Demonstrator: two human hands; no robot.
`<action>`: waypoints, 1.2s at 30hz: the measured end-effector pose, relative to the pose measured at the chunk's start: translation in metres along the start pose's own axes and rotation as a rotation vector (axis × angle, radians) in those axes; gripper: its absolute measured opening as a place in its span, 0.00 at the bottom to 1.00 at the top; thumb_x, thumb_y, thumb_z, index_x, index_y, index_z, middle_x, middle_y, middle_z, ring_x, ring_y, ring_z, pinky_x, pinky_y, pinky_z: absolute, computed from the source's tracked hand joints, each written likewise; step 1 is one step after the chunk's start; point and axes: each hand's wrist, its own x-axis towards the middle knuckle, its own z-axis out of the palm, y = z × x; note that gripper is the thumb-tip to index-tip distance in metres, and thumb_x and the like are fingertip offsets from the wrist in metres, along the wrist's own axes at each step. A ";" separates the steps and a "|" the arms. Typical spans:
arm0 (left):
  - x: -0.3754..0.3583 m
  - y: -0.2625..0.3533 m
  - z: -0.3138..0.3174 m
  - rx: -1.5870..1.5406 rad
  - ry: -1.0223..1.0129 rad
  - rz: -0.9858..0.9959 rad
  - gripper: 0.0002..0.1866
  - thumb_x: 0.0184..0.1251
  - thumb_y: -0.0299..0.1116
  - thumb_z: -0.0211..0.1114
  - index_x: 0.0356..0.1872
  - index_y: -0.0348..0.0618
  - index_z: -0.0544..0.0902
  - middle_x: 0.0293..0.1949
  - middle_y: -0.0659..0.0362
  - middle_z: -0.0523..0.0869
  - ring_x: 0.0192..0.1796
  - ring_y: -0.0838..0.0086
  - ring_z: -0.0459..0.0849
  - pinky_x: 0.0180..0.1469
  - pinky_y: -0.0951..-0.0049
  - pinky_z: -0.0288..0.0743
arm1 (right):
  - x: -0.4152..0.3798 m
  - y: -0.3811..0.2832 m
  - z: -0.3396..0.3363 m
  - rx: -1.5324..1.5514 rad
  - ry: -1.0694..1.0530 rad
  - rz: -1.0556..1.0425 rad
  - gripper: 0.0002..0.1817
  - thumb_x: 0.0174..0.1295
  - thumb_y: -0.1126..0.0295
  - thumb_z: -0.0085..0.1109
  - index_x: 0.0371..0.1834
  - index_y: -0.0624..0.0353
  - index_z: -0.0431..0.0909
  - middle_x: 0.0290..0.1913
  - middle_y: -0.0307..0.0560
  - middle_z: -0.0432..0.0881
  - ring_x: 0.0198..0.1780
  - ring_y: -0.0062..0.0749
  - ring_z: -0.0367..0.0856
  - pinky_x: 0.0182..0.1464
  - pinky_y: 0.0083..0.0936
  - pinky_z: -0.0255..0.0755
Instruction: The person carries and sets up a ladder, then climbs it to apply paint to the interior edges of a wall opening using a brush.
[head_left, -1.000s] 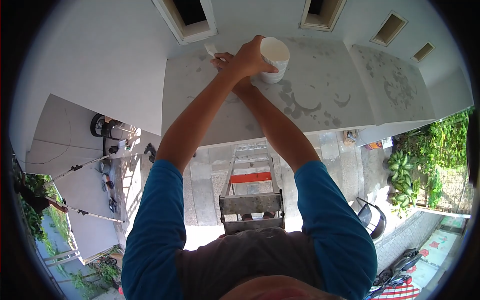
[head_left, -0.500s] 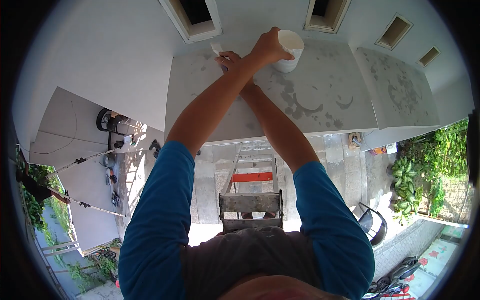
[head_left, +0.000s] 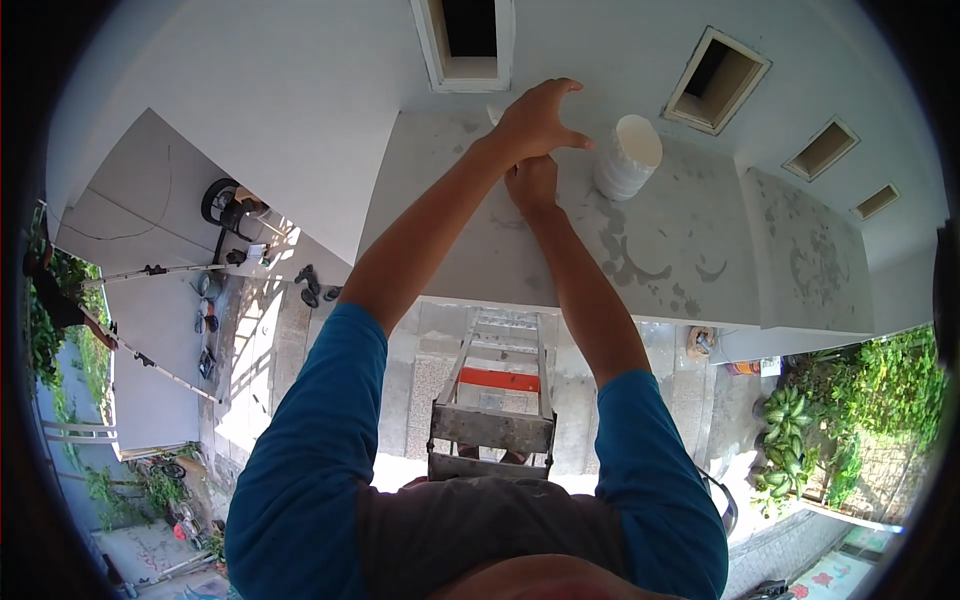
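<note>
On the grey concrete ledge [head_left: 560, 240] stands a white cup [head_left: 628, 165], upright, with a pale inside. My left hand [head_left: 540, 125] is just left of the cup and apart from it, its thumb and fingers spread with nothing between them. Crossed beneath the left wrist, my right hand [head_left: 534, 185] is closed around a paintbrush [head_left: 494, 114]. Only the brush's white tip shows past the left hand; its handle is hidden. Dark wet-looking patches mark the ledge right of my hands and below the cup.
A ladder [head_left: 492, 420] with a red rung stands below me. Framed openings [head_left: 717, 82] line the white wall above the ledge. Left, a long pole [head_left: 160, 365] slants near what looks like a person's arm. Plants [head_left: 785, 430] grow at the lower right.
My left hand has let go of the cup and moved off to its left, fingers spread. The right hand still holds the brush. The camera view has shifted.
</note>
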 end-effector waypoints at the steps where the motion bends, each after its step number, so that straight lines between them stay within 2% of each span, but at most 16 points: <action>1: -0.005 -0.010 -0.004 -0.058 0.019 -0.020 0.52 0.45 0.53 0.85 0.72 0.42 0.70 0.69 0.49 0.76 0.70 0.58 0.76 0.71 0.59 0.72 | -0.001 0.000 -0.001 -0.042 -0.002 -0.020 0.13 0.59 0.78 0.68 0.49 0.60 0.84 0.48 0.50 0.86 0.43 0.49 0.88 0.42 0.39 0.82; 3: -0.013 -0.029 -0.016 -0.119 0.041 -0.044 0.50 0.46 0.54 0.84 0.71 0.44 0.72 0.70 0.51 0.76 0.68 0.62 0.77 0.69 0.60 0.73 | 0.004 -0.012 -0.009 -0.022 0.063 -0.044 0.12 0.58 0.79 0.68 0.46 0.58 0.85 0.48 0.48 0.86 0.42 0.47 0.88 0.42 0.39 0.83; 5: -0.020 -0.047 -0.026 -0.496 0.058 -0.088 0.52 0.47 0.59 0.83 0.72 0.47 0.70 0.69 0.54 0.76 0.66 0.68 0.77 0.67 0.63 0.74 | 0.007 -0.017 -0.012 -0.008 0.127 -0.066 0.11 0.57 0.79 0.67 0.43 0.56 0.86 0.48 0.46 0.86 0.42 0.45 0.88 0.41 0.38 0.83; 6: -0.026 -0.058 -0.031 -0.504 0.061 -0.088 0.52 0.47 0.59 0.83 0.72 0.47 0.70 0.69 0.54 0.76 0.66 0.68 0.77 0.67 0.63 0.74 | 0.008 -0.018 -0.013 0.018 0.152 -0.066 0.10 0.57 0.80 0.67 0.42 0.56 0.86 0.48 0.45 0.86 0.43 0.44 0.88 0.42 0.37 0.84; 8: -0.037 -0.093 -0.032 -1.360 -0.040 0.015 0.47 0.56 0.60 0.78 0.73 0.50 0.69 0.66 0.57 0.80 0.64 0.69 0.79 0.63 0.63 0.77 | 0.009 -0.017 -0.014 0.040 0.175 -0.070 0.10 0.58 0.80 0.67 0.42 0.56 0.86 0.48 0.45 0.86 0.43 0.43 0.88 0.43 0.36 0.84; 10: -0.045 -0.130 -0.024 -1.482 -0.068 0.123 0.50 0.56 0.64 0.76 0.75 0.51 0.65 0.68 0.56 0.77 0.65 0.66 0.78 0.63 0.65 0.76 | 0.010 -0.015 -0.013 0.075 0.219 -0.073 0.10 0.59 0.80 0.66 0.42 0.55 0.87 0.49 0.45 0.86 0.44 0.43 0.88 0.44 0.34 0.84; 12: -0.050 -0.150 -0.018 -1.565 0.159 0.093 0.41 0.62 0.58 0.75 0.71 0.48 0.72 0.62 0.56 0.83 0.59 0.71 0.82 0.61 0.68 0.76 | 0.010 -0.014 -0.014 0.077 0.238 -0.078 0.09 0.60 0.80 0.66 0.42 0.56 0.87 0.49 0.46 0.86 0.45 0.43 0.88 0.45 0.34 0.84; 13: -0.050 -0.152 -0.016 -1.567 0.161 0.096 0.41 0.62 0.58 0.75 0.71 0.48 0.72 0.62 0.56 0.83 0.59 0.71 0.82 0.61 0.68 0.76 | 0.011 -0.014 -0.014 0.077 0.262 -0.077 0.08 0.61 0.80 0.66 0.42 0.57 0.86 0.49 0.47 0.86 0.45 0.44 0.88 0.46 0.33 0.83; 15: -0.050 -0.155 -0.012 -0.953 0.366 -0.339 0.28 0.69 0.48 0.73 0.63 0.43 0.80 0.47 0.58 0.90 0.49 0.74 0.86 0.54 0.70 0.78 | 0.011 -0.013 -0.015 0.075 0.279 -0.075 0.07 0.63 0.80 0.65 0.43 0.59 0.86 0.49 0.49 0.86 0.46 0.44 0.88 0.47 0.33 0.84; 16: -0.050 -0.155 -0.004 -0.957 0.365 -0.340 0.28 0.69 0.48 0.73 0.63 0.43 0.80 0.47 0.58 0.90 0.49 0.74 0.86 0.54 0.70 0.78 | 0.011 -0.014 -0.017 0.076 0.291 -0.072 0.06 0.66 0.80 0.65 0.44 0.61 0.85 0.48 0.51 0.86 0.47 0.44 0.89 0.48 0.33 0.84; 18: -0.049 -0.155 0.021 -0.641 0.451 -0.312 0.19 0.71 0.40 0.70 0.56 0.38 0.84 0.33 0.61 0.90 0.39 0.75 0.87 0.47 0.71 0.79 | 0.012 -0.017 -0.021 0.089 0.308 -0.062 0.06 0.66 0.80 0.64 0.44 0.63 0.84 0.47 0.52 0.86 0.47 0.43 0.88 0.48 0.32 0.83; 22: -0.052 -0.150 0.034 -0.211 0.437 -0.245 0.15 0.68 0.35 0.69 0.54 0.44 0.85 0.31 0.53 0.89 0.35 0.66 0.88 0.41 0.65 0.81 | 0.012 -0.020 -0.031 0.127 0.347 -0.052 0.05 0.65 0.81 0.64 0.43 0.66 0.83 0.46 0.54 0.85 0.45 0.44 0.88 0.46 0.33 0.83; 26: -0.052 -0.144 0.034 -0.054 0.390 -0.295 0.14 0.68 0.37 0.67 0.52 0.48 0.85 0.30 0.51 0.88 0.35 0.60 0.89 0.41 0.62 0.81 | 0.024 -0.025 -0.036 0.107 0.291 -0.084 0.05 0.65 0.81 0.65 0.42 0.66 0.83 0.46 0.54 0.86 0.44 0.44 0.88 0.46 0.33 0.83; 28: -0.052 -0.144 0.040 0.108 0.502 -0.266 0.12 0.67 0.38 0.67 0.49 0.51 0.85 0.22 0.57 0.85 0.26 0.61 0.86 0.34 0.62 0.80 | 0.040 -0.025 -0.035 0.150 0.201 -0.098 0.05 0.64 0.80 0.65 0.42 0.66 0.84 0.45 0.53 0.86 0.43 0.44 0.88 0.45 0.33 0.82; 31: -0.054 -0.138 0.035 0.096 0.510 -0.273 0.13 0.68 0.41 0.64 0.49 0.51 0.83 0.24 0.53 0.86 0.31 0.55 0.88 0.37 0.57 0.82 | 0.067 -0.015 -0.028 0.156 0.043 -0.038 0.05 0.64 0.79 0.66 0.41 0.64 0.85 0.45 0.51 0.87 0.43 0.42 0.89 0.45 0.31 0.82; 36: -0.052 -0.142 0.037 0.082 0.544 -0.222 0.11 0.67 0.41 0.64 0.47 0.51 0.83 0.23 0.53 0.86 0.29 0.55 0.88 0.36 0.56 0.81 | 0.091 0.005 -0.019 0.119 -0.010 -0.018 0.04 0.65 0.79 0.66 0.42 0.64 0.84 0.44 0.50 0.87 0.43 0.39 0.89 0.46 0.29 0.82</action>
